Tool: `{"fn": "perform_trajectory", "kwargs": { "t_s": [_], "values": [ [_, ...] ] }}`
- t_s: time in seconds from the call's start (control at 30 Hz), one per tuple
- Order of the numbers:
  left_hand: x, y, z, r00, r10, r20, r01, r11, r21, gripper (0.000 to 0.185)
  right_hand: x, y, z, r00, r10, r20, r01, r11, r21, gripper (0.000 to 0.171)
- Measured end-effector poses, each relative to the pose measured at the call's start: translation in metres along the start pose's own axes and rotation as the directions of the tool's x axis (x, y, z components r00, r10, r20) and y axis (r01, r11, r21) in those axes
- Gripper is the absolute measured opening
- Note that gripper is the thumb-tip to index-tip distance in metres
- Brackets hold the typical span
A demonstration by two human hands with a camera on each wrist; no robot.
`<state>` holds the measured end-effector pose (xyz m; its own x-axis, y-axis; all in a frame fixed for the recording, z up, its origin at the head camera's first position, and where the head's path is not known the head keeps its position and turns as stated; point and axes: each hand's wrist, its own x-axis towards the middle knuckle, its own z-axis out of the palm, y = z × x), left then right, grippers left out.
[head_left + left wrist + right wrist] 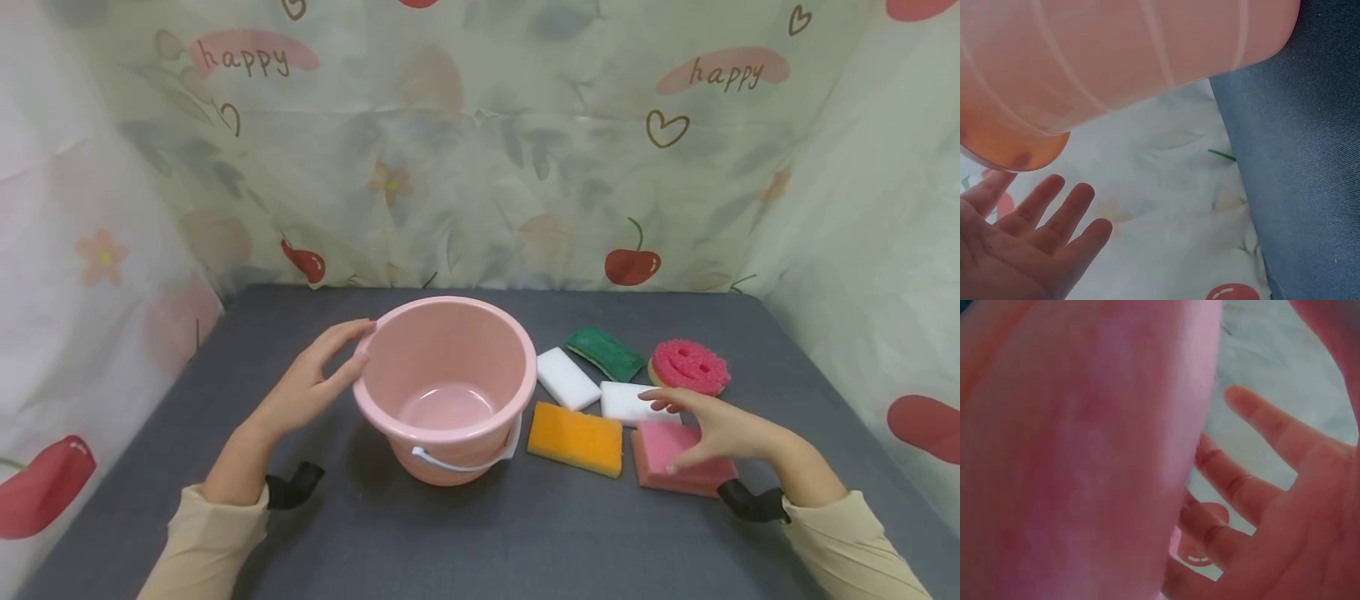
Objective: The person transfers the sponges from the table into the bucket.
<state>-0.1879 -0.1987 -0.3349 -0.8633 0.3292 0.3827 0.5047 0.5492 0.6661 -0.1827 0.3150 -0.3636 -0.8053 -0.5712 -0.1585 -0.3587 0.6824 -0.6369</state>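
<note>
A pink bucket point(450, 350) stands upright on the dark table, its white handle point(465, 468) hanging down at the front. My left hand point(307, 385) is at the bucket's left rim, fingers stretched out; in the left wrist view the fingers point(1075, 209) lie spread under the rim. Over a thick pink sponge point(675, 454) hovers my right hand point(723, 429), thumb and fingers apart. The right wrist view has a blurred pink surface point(1085, 456) close in front of the spread fingers; whether they touch it, I cannot tell.
Between bucket and right hand lie an orange sponge point(576, 438), a white sponge point(567, 379) and another white sponge point(633, 402). Behind them are a green scouring pad point(604, 353) and a round red smiley sponge point(688, 367). Patterned cloth point(480, 200) surrounds the table.
</note>
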Motion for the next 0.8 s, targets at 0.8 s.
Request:
{"fn": "perform_trajectory", "kwargs": {
  "t_s": [0.8],
  "values": [
    [-0.0011,-0.0021,0.0019,0.998,-0.040,0.043,0.044,0.995,-0.088,0.043,-0.0078,0.0024,0.0002,0.986,0.139,0.090,-0.140,0.990,0.004,0.092]
  ]
}}
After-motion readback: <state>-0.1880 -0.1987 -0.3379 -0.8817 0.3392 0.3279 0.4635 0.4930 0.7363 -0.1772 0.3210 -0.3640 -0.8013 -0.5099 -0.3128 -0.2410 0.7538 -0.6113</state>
